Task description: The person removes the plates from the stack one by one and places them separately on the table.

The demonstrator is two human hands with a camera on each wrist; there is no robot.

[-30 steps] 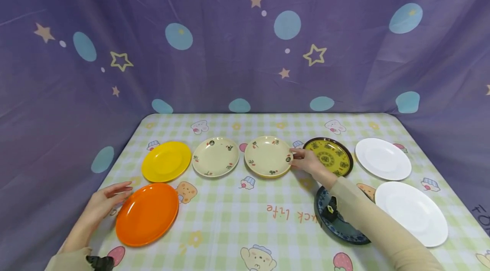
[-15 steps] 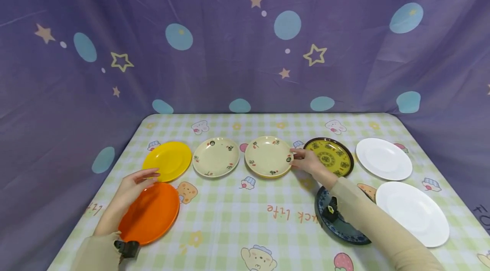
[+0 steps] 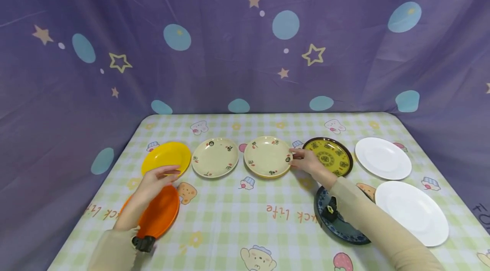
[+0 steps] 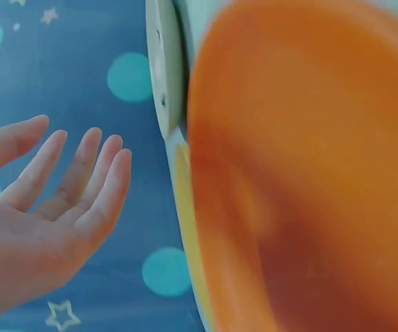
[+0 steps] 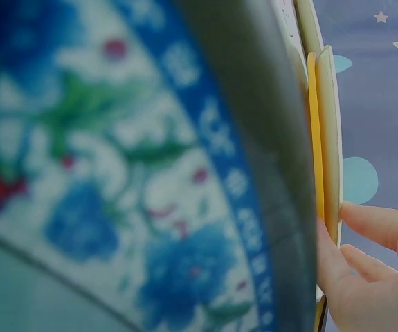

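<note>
My left hand (image 3: 164,172) hovers with straight fingers over the far rim of the orange plate (image 3: 158,213), close to the front edge of the yellow plate (image 3: 166,157). It holds nothing; the left wrist view shows the left hand's palm (image 4: 53,200) spread beside the orange plate (image 4: 309,173). My right hand (image 3: 296,158) reaches to the right rim of a cream flowered plate (image 3: 268,156). In the right wrist view its fingers (image 5: 375,228) pinch that plate's edge (image 5: 329,138). My right forearm crosses a blue patterned plate (image 3: 340,228).
A second cream flowered plate (image 3: 215,157), a dark-rimmed yellow patterned plate (image 3: 331,156) and two white plates (image 3: 383,158) (image 3: 411,212) lie on the checked tablecloth (image 3: 237,215). A purple curtain closes off the back and sides.
My left hand has moved from the left of the orange plate forward and right, over it, toward the yellow plate. The right hand has stayed at the cream plate's rim.
</note>
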